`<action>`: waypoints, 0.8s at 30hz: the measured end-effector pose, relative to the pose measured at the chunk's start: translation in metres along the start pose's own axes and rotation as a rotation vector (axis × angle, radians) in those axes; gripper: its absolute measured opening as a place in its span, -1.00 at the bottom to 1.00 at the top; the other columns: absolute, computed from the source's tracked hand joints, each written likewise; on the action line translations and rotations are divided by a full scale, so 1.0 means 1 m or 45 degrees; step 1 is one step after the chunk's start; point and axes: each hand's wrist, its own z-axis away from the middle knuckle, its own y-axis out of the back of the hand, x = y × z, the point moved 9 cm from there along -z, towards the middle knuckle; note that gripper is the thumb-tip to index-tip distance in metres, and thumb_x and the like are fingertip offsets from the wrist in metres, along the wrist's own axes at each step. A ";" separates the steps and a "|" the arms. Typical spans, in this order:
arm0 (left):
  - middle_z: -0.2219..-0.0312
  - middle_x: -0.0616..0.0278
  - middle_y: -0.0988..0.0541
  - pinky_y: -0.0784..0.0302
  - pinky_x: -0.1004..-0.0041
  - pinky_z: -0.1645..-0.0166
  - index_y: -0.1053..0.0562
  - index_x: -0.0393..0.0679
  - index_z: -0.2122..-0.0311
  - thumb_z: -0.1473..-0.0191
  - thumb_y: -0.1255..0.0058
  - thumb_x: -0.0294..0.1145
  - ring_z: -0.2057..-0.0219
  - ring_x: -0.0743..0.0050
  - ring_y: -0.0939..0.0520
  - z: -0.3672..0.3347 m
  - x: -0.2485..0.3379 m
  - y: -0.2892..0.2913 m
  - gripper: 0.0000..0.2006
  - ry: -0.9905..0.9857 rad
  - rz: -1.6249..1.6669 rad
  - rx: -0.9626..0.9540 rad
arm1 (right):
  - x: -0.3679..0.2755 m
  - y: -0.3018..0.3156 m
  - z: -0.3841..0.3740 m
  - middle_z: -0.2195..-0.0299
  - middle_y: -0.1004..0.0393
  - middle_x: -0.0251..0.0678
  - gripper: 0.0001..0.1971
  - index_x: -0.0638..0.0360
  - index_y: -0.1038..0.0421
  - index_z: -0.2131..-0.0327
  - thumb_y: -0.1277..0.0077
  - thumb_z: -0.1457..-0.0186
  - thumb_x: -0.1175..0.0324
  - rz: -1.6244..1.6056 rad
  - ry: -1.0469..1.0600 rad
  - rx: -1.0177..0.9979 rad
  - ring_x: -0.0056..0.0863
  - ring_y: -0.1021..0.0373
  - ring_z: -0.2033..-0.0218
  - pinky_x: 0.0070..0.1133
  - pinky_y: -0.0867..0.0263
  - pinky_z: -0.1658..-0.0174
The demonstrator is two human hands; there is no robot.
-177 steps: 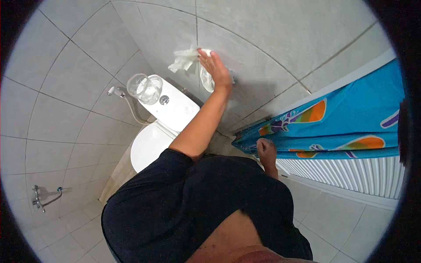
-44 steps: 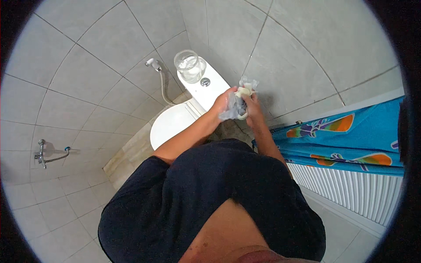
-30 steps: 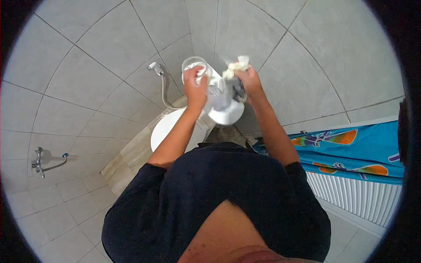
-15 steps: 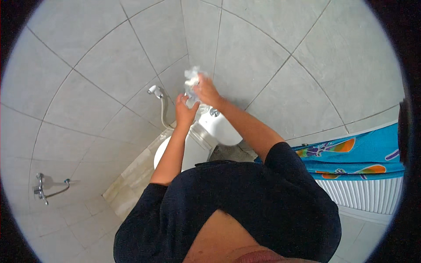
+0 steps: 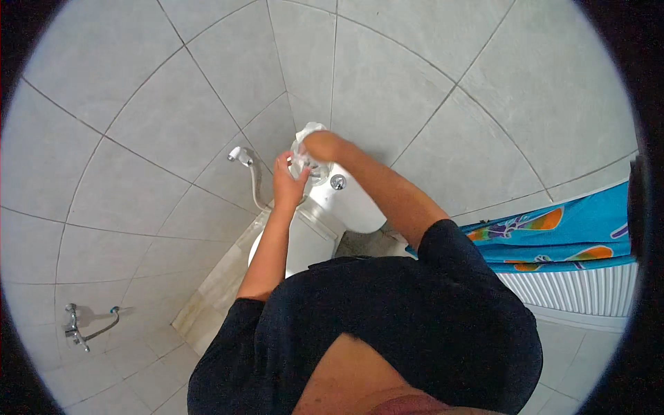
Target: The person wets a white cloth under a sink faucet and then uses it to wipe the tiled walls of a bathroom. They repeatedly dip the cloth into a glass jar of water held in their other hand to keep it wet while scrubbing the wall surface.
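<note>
In my left hand (image 5: 288, 181) is a clear, see-through container (image 5: 315, 171), like a glass or jar, held above the white toilet tank (image 5: 361, 209). My left fingers curl round its side. My right hand (image 5: 322, 146) is close above it, at its upper end, and smeared by motion. A crumpled white cloth or paper (image 5: 311, 128) shows beyond the right fingers, which are closed on it. How far the right fingers reach into the container is hidden. A round chrome flush button (image 5: 338, 182) sits on the tank just right of the container.
The white toilet lid (image 5: 304, 245) is below my left forearm. A white hand sprayer (image 5: 240, 155) with a hose hangs on the left wall. A chrome tap (image 5: 76, 328) is at the lower left. A blue patterned towel (image 5: 553, 232) drapes over a white radiator (image 5: 577, 294) at right.
My right hand has come down with the crumpled white cloth or paper, from above the container to its upper end. My left hand keeps its hold. The whole view has shifted slightly.
</note>
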 end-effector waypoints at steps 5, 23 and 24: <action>0.08 -0.02 -0.23 -0.22 0.31 0.03 -0.37 -0.13 0.24 0.25 -0.09 -0.33 0.08 0.05 -0.30 -0.002 -0.002 -0.002 -0.63 -0.255 -0.262 0.036 | 0.053 0.063 0.022 0.44 -0.43 -0.16 -0.69 0.16 -0.42 0.42 0.15 0.09 0.12 -0.459 -0.553 0.436 -0.24 -0.36 0.37 -0.41 -0.24 0.29; 0.08 -0.04 -0.24 -0.24 0.32 0.05 -0.41 -0.18 0.41 0.26 -0.08 -0.30 0.09 0.02 -0.31 -0.005 -0.015 -0.008 -0.74 -0.161 -0.209 -0.036 | -0.006 0.055 0.030 0.40 -0.40 -0.19 -0.79 0.22 -0.42 0.48 0.04 0.27 0.33 -0.106 -0.195 0.368 -0.29 -0.29 0.29 -0.39 -0.17 0.27; 0.09 -0.05 -0.25 -0.23 0.32 0.05 -0.40 -0.20 0.42 0.27 -0.08 -0.31 0.09 0.02 -0.31 -0.006 -0.017 -0.009 -0.74 -0.192 -0.195 -0.025 | -0.015 0.051 0.036 0.38 -0.39 -0.17 -0.80 0.21 -0.43 0.51 0.05 0.27 0.32 0.149 -0.256 0.336 -0.29 -0.28 0.28 -0.38 -0.14 0.27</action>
